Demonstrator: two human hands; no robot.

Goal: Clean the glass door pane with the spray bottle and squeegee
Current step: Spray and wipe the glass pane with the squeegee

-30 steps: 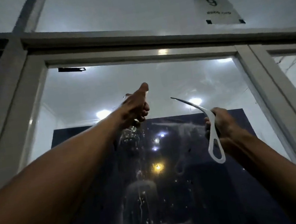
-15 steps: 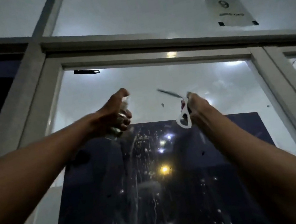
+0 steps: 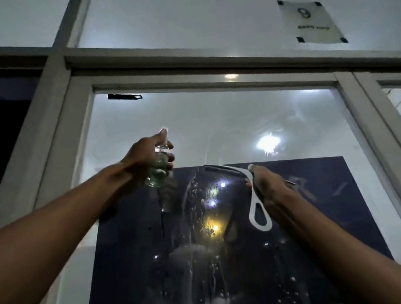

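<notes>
Head view: left hand gripping bottle; right hand gripping squeegee handle. Likely light, stiff, slippery wet; pane fragile.

Wet droplets and streaks cling to the glass door pane.

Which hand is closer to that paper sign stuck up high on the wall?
The right hand. It holds the squeegee below the sign, a bit to its left. The left hand, gripping the spray bottle, is much farther left of the sign.
</notes>
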